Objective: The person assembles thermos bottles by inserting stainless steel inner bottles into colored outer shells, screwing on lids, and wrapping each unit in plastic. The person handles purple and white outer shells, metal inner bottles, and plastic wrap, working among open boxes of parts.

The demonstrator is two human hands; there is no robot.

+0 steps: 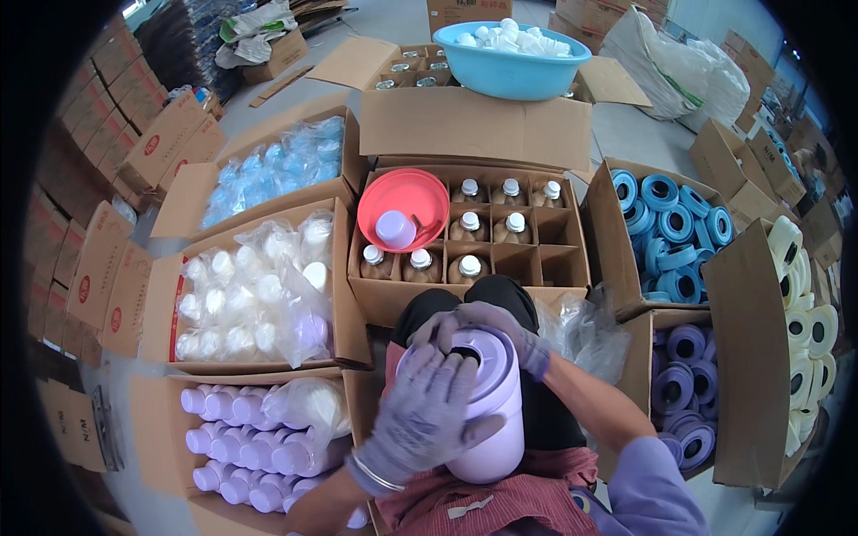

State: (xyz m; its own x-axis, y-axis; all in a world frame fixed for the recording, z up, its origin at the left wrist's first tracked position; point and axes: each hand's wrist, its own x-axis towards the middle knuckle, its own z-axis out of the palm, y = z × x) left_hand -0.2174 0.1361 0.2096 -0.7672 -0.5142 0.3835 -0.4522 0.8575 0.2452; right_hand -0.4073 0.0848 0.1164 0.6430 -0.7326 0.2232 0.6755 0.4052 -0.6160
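Purple container: from where I stand, the purple container [493, 439] is on the person's lap, between the thighs, its top tipped a little toward the knees; a lilac collar [497, 382] rings its dark mouth.
Left glove: the left hand [418, 413] lies with fingers long and nearly straight over the collar, thumb down the side; resting on it, not closed around it.
Right glove: the right hand [493, 323] bends over the collar's far rim, touching; how firmly it clamps, I can't tell.
Collar work: I'd judge the step to be settling or checking the collar; the next move would call for even pressure and a steadied body.
Lap: dark trousers [552, 397] and a red striped apron [496, 507] bear the container.
Divided carton: just beyond the knees, the divided carton [393, 299] carries white-capped bottles [469, 268]; a red basin [375, 190] with a lilac cup [395, 230] covers its far left corner.
Farther carton: a blue basin [509, 76] of white caps sits across its right half.
Side cartons: lilac cups [241, 487] near left; blue rings [677, 223], purple rings [672, 390] and cream rings [811, 330] on the right.
Room: grey floor [617, 138], stacked boxes [112, 76] along the left, a white sack [666, 67] far right.
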